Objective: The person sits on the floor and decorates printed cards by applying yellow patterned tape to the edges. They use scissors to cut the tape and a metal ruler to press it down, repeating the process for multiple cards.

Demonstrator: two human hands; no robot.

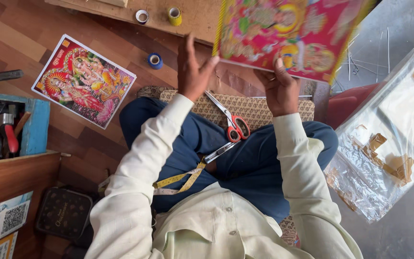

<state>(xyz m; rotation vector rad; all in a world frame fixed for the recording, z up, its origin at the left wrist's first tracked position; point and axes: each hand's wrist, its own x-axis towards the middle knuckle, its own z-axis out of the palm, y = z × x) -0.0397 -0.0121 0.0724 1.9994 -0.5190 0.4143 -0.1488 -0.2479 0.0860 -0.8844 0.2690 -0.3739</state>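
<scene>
Both hands gripped the print's (288, 33) lower edge, left hand (193, 72) fingers clamped at its corner, right hand (280, 88) thumb pressed on the front. Scissors (230, 122) lay on the lap, with another print (83, 80) on the floor (20, 33).

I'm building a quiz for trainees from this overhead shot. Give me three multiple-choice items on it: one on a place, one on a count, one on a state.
1. Where do the scissors lie?
A. in the blue box
B. on the person's lap
C. on the plastic wrap

2. How many tape rolls show on the wooden surfaces?
A. one
B. three
C. five

3. How is the pink picture held?
A. by both hands
B. by one hand
C. it lies flat, untouched

Answers:
1 B, they rest on the blue trousers.
2 B, white, yellow and blue.
3 A, left hand and right hand grip its lower edge.
</scene>
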